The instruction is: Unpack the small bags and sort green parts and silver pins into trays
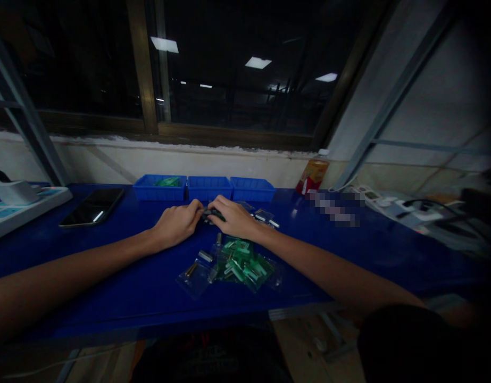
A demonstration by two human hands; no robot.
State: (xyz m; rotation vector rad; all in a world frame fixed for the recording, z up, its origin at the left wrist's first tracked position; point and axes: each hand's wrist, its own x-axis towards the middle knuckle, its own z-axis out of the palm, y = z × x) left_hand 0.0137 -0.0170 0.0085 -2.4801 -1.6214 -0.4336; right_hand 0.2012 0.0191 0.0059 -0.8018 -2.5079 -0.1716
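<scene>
My left hand (178,224) and my right hand (234,217) meet over the middle of the blue table. Both have their fingers pinched round a small dark and greyish piece (208,213), mostly hidden by the fingertips; I cannot tell its kind. Close below the hands is a pile of green pieces (245,260), some in see-through plastic bags. Beside it are short silvery cylinders (205,256) and a see-through bag (194,279) holding brass-coloured pins. Past my right hand are more small bags with silvery pieces (264,215).
Three blue bins (210,187) stand in a row along the wall; the left one holds green pieces (167,182). A black phone (92,207) and a power strip (30,205) are at left. At right stand a drink bottle (312,174) and white plugs with cables (418,213).
</scene>
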